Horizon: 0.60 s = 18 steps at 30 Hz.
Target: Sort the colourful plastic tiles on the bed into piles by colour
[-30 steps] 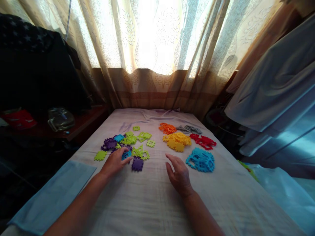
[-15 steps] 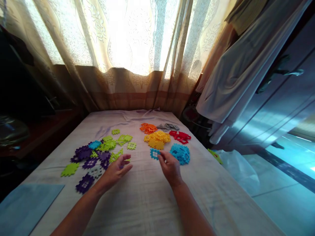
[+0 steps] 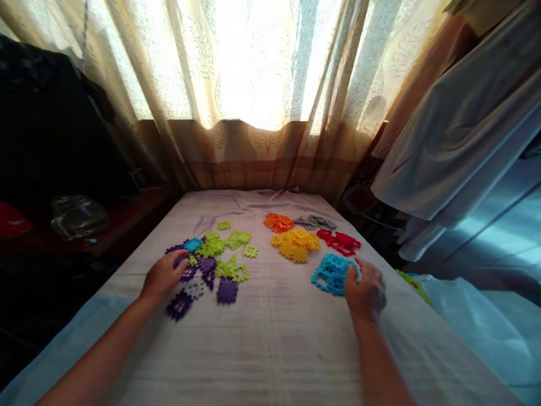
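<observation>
My left hand (image 3: 164,275) is at the left of a loose pile of notched plastic tiles, its thumb and fingers closing round a purple tile (image 3: 181,260). Around it lie more purple tiles (image 3: 180,305), a grey window tile (image 3: 194,288), one blue tile (image 3: 193,244) and several lime-green tiles (image 3: 211,247). One solid purple tile (image 3: 227,290) rests at the pile's near right. At the right, my right hand (image 3: 367,287) touches the right side of the blue tile heap (image 3: 332,274), with a blue piece between thumb and fingers.
Sorted heaps of yellow (image 3: 296,245), orange (image 3: 279,223), grey (image 3: 315,223) and red tiles (image 3: 339,242) lie beyond the blue one. The cloth-covered surface (image 3: 262,349) reaches to a curtain (image 3: 253,146). Hanging clothes (image 3: 435,146) and a plastic bag (image 3: 469,310) are at right.
My right hand has carried a blue tile right to the blue heap. My left hand has moved left to the purple tiles, uncovering a solid purple tile. The view has turned left.
</observation>
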{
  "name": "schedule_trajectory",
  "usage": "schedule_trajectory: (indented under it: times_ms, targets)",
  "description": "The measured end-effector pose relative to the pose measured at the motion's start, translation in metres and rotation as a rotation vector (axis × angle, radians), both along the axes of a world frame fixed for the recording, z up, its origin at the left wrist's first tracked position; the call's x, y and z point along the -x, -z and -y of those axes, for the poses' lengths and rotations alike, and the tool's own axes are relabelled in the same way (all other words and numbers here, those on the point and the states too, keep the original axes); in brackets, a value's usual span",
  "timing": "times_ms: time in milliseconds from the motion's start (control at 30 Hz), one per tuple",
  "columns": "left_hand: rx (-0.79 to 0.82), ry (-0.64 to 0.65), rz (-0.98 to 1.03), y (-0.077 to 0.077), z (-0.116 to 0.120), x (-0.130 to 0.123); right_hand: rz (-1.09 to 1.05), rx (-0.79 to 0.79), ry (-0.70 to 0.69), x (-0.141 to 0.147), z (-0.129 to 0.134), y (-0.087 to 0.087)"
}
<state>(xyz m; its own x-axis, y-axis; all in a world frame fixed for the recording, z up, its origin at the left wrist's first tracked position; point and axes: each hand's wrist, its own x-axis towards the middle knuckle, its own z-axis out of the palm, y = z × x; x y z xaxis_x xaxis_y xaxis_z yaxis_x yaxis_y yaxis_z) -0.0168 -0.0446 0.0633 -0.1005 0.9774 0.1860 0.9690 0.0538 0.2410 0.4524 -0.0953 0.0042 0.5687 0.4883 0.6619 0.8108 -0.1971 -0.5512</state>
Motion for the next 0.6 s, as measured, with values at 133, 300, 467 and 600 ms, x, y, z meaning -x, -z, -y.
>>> schedule_trajectory:
  times_ms: [133,300,467,600]
  targets:
    - [0.046,-0.018,-0.116,-0.007,-0.022,0.009,0.083,-0.068,-0.124,0.015,0.001,0.003]
    - [0.092,0.004,-0.209,-0.006,-0.047,0.000,0.205,-0.131,-0.272,0.035,0.000,0.004]
    - [0.141,-0.010,-0.262,-0.003,-0.060,-0.008,0.274,-0.150,-0.344,0.037,-0.002,0.007]
    - [0.111,-0.020,-0.255,-0.009,-0.058,-0.007,0.276,-0.169,-0.386,0.041,-0.001,0.004]
